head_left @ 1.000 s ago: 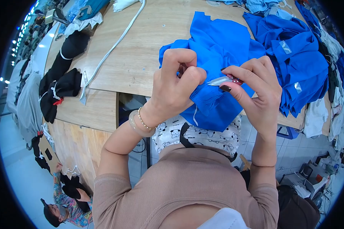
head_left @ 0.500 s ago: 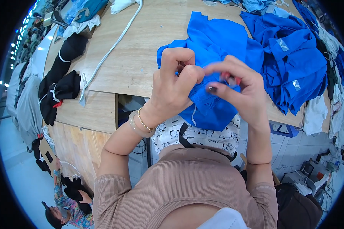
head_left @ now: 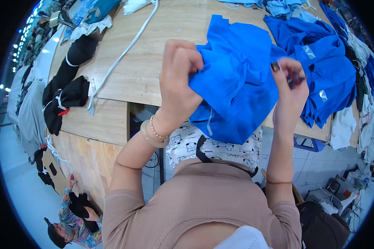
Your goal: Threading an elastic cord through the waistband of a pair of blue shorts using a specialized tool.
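A bright blue garment [head_left: 241,79] lies bunched over the table's front edge and hangs toward my lap. My left hand [head_left: 180,79], with bracelets at the wrist, is closed on the garment's left edge and lifts it a little. A white strip or thread [head_left: 210,120] shows on the cloth's lower part. At the garment's right side, my right hand [head_left: 291,87] is raised, with its fingers curled round a small red-and-dark tool [head_left: 296,81]. The fingers mostly hide that tool, so its exact kind cannot be told.
A stack of blue garments [head_left: 320,66] lies to the right. On the left are tied black cloth bundles [head_left: 66,93] and a white cord [head_left: 124,54] across the wooden table [head_left: 149,62]. Another person [head_left: 77,222] handles black cloth at the lower left.
My hands, close together before, are now apart. The right hand has moved right with the small tool. The left hand has shifted slightly left, spreading the blue cloth between them.
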The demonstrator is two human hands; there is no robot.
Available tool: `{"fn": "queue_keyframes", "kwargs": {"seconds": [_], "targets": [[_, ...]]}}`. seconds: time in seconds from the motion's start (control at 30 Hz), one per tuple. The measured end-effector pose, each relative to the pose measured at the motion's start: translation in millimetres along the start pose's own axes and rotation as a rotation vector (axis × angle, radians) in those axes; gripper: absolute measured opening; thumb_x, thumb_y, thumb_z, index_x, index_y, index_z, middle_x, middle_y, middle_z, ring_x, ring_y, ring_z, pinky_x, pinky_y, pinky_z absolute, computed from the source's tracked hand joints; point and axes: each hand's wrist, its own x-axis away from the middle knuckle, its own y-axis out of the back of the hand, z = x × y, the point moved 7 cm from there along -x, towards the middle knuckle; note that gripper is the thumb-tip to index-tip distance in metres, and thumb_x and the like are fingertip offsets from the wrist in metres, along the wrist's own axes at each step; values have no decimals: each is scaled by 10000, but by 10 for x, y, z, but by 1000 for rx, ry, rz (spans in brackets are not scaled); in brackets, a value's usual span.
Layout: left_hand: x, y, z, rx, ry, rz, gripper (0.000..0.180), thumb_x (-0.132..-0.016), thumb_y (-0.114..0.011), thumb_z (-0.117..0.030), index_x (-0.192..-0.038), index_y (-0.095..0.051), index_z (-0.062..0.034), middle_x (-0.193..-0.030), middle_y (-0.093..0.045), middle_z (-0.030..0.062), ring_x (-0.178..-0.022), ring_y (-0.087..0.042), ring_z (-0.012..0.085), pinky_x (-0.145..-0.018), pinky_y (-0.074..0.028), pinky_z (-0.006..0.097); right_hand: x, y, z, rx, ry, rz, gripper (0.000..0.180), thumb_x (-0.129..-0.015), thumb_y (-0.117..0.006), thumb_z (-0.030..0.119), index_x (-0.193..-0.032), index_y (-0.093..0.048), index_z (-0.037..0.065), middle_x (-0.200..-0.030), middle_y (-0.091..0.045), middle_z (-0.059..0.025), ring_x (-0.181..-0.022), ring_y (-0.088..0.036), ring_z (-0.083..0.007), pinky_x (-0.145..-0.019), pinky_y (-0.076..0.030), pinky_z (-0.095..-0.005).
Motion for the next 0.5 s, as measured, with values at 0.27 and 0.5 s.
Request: {"fn": "queue_keyframes", "kwargs": {"seconds": [0.27, 0.5], "targets": [[93, 130, 438, 329, 436, -212, 225, -810, -634, -5, -848, -417, -52, -823, -487, 19, -729, -429, 65, -681, -385, 190, 640, -607, 95, 332, 404, 204, 403, -549, -736, 22, -910, -560, 56, -828, -473, -85, -750, -470, -244, -632, -343, -322], [255, 191, 500, 365, 496, -243, 73, -892, -526, -17, -866, -463, -45, -778, -495, -8, -702, -454, 50, -649, -399, 178, 599, -499, 154, 310, 692, 200, 218, -562, -683, 41, -724, -539, 63, -699, -450, -51, -634, -437, -228, -564, -304, -339]]}}
